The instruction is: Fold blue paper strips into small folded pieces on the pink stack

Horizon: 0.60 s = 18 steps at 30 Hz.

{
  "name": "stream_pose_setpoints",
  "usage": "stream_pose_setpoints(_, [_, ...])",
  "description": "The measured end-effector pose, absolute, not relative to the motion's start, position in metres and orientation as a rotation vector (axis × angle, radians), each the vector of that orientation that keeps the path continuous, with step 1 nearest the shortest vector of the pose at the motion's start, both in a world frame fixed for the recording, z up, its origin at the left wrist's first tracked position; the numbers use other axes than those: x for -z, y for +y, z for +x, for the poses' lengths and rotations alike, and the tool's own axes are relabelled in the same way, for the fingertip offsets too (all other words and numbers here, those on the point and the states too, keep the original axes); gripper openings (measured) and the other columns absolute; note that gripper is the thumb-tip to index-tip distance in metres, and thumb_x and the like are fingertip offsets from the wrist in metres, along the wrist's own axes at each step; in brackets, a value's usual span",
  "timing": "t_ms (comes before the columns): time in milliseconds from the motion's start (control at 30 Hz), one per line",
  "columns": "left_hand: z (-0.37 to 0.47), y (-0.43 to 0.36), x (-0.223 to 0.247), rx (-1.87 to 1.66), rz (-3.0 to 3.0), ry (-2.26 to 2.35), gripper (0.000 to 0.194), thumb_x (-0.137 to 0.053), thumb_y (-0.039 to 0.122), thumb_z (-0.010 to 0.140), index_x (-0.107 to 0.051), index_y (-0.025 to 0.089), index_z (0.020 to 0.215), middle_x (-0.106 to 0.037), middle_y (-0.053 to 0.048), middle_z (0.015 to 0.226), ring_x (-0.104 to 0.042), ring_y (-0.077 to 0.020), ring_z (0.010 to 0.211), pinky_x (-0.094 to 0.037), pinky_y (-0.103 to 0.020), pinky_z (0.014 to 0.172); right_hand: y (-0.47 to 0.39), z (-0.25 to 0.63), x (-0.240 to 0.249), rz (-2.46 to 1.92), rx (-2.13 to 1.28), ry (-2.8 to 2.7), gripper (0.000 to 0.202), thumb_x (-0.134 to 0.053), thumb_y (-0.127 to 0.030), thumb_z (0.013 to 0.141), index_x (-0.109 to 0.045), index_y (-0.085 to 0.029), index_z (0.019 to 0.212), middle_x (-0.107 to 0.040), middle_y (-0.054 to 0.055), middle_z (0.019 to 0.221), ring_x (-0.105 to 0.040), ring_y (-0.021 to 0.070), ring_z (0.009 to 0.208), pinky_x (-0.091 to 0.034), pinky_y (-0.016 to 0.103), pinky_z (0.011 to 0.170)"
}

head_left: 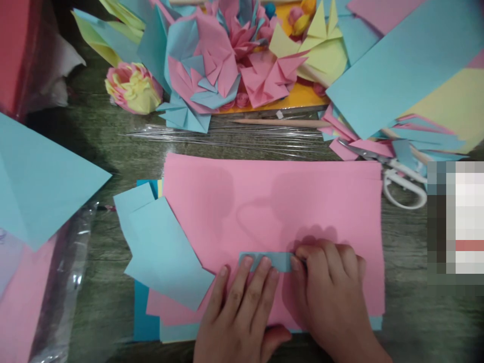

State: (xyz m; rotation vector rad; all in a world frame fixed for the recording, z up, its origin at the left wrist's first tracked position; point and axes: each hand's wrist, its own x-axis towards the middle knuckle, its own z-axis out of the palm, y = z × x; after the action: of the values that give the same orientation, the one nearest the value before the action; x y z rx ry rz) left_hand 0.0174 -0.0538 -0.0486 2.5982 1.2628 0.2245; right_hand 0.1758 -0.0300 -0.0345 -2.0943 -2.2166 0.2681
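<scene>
A small folded strip of blue paper [282, 261] lies on top of a stack of pink paper sheets [272, 201]. My left hand [240, 312] rests flat with its fingers stretched out, their tips pressing on the left part of the strip. At the strip's right end, my right hand [333, 292] is closed, thumb and index finger pinching that end. Its other fingers are curled, and they hide the tip of the strip. Several cut blue paper pieces [166, 247] overlap the stack's left side, close to my left hand.
Folded paper flowers [204, 65] crowd the back, with thin wires [227, 138] and a wooden stick [280, 122] before them. White-handled scissors [404, 184] lie right among paper scraps. A large blue sheet [45, 186] and a plastic sleeve [75, 282] are at left.
</scene>
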Motion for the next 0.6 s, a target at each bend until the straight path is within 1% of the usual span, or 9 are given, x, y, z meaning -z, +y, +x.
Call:
stream_pose_setpoints(133, [0.0176, -0.0541, 0.0488, -0.218, 2.594, 1.267, 0.061, -0.037, 0.058, 0.075, -0.047, 0.018, 0.12, -0.034, -0.003, 0.134, -0.022, -0.0263, 0.126, -0.011, -0.043, 0.105, -0.0303, 0.1756, 0.0357, -2.097, -0.251, -2.227, 0.01, -0.041, -0.023, 0.079, -0.049, -0.018, 0.075, -0.051, 0.007, 0.07, -0.036, 0.0207, 0.067, -0.025, 0.035, 0.061])
stream_pose_setpoints(333, [0.0184, -0.055, 0.0489, -0.21, 2.592, 1.282, 0.062, -0.035, 0.06, 0.074, -0.048, 0.018, 0.119, -0.031, -0.004, 0.136, -0.022, -0.0263, 0.126, -0.012, -0.044, 0.105, -0.0315, 0.1766, 0.0378, -2.084, -0.215, -2.246, 0.009, -0.043, -0.023, 0.078, -0.049, -0.018, 0.076, -0.052, 0.007, 0.07, -0.037, 0.0208, 0.067, -0.026, 0.035, 0.061])
stream_pose_setpoints(600, [0.019, -0.0552, 0.0488, -0.222, 2.57, 1.297, 0.063, -0.035, 0.061, 0.074, -0.048, 0.018, 0.119, -0.035, -0.003, 0.134, -0.022, -0.0269, 0.126, -0.01, -0.043, 0.105, -0.0307, 0.1764, 0.0366, -2.096, -0.218, -2.257, 0.008, -0.043, -0.023, 0.078, -0.048, -0.018, 0.076, -0.052, 0.007, 0.07, -0.037, 0.021, 0.067, -0.026, 0.035, 0.061])
